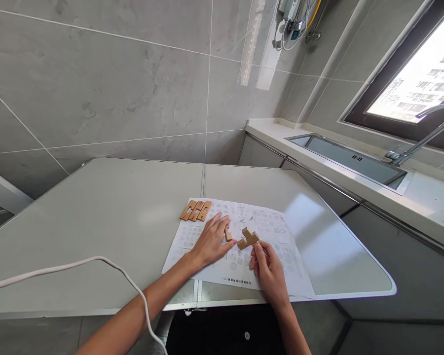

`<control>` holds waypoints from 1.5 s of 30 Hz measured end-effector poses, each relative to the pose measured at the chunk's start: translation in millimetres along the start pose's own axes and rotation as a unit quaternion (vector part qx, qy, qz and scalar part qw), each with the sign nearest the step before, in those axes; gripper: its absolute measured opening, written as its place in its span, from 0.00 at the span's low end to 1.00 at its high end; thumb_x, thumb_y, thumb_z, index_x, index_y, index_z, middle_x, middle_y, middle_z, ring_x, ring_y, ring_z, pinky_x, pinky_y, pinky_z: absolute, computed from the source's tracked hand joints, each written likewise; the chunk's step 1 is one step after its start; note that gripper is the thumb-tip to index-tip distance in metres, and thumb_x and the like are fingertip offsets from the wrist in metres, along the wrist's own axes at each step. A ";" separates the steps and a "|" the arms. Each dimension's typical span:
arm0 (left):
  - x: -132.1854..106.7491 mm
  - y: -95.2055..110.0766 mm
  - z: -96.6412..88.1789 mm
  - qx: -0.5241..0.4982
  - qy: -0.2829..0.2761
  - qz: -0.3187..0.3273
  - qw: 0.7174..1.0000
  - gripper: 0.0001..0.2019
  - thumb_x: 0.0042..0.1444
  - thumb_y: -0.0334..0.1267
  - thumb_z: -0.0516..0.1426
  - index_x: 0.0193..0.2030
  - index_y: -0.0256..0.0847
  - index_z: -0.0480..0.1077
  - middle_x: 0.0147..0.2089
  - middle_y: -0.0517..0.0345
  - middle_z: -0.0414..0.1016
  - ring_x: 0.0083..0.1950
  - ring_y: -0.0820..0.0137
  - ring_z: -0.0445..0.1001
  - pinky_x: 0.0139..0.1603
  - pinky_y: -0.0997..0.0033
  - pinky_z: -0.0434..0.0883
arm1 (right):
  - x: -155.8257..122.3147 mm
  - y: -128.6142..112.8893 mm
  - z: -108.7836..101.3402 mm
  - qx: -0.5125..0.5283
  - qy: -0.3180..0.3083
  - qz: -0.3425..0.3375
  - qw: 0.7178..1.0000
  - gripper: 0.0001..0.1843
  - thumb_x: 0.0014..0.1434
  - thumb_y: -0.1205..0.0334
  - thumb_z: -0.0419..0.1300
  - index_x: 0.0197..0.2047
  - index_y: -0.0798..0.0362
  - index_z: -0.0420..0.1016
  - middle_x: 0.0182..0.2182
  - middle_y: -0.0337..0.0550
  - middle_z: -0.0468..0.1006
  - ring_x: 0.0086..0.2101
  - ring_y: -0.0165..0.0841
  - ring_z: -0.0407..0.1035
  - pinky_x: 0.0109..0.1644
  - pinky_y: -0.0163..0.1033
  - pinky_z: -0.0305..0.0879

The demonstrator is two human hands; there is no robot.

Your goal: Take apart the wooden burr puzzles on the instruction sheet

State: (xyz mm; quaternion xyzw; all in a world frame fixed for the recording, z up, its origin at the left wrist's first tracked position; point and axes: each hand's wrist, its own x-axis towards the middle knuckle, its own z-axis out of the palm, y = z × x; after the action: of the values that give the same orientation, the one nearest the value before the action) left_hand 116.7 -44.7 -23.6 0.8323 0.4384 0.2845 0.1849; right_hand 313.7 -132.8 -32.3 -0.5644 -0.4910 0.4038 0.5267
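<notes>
A printed paper sheet (222, 272) lies on the table under both hands. My left hand (210, 242) rests over it, thumb and fingers around a small notched wooden puzzle piece (228, 233), partly hidden by the fingers. Between the thumb and fingertips of my right hand (269, 268) is a group of joined wooden puzzle pieces (248, 239), with one block sticking up from it. The two wooden items are a short gap apart. Flat wooden plates (196, 210) with cut-out slots sit side by side at the sheet's far left corner, beyond my left hand.
The pale table (96, 217) has a seam across its middle. A white cable (96, 259) runs over its left side and across my left forearm. At the right stand a counter with a sink (350, 158) and a faucet (418, 140). A tiled wall (133, 74) rises behind.
</notes>
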 end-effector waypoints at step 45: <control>4.6 30.8 -22.3 -0.192 -0.028 0.064 0.979 0.11 0.64 0.46 0.64 0.33 0.45 0.74 0.44 0.55 0.81 0.55 0.61 0.74 0.60 0.58 0.72 | -2.6 -2.0 -0.5 0.013 0.035 0.022 0.999 0.25 0.61 0.40 0.67 0.49 0.50 0.73 0.20 0.32 0.71 0.24 0.33 0.68 0.31 0.37 0.65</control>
State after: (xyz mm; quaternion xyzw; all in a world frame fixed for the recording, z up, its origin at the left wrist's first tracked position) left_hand 123.9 -56.4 12.1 0.8154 0.3156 0.3514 0.3348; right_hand 313.4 -135.5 -30.4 -0.5817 -0.4546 0.4014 0.5421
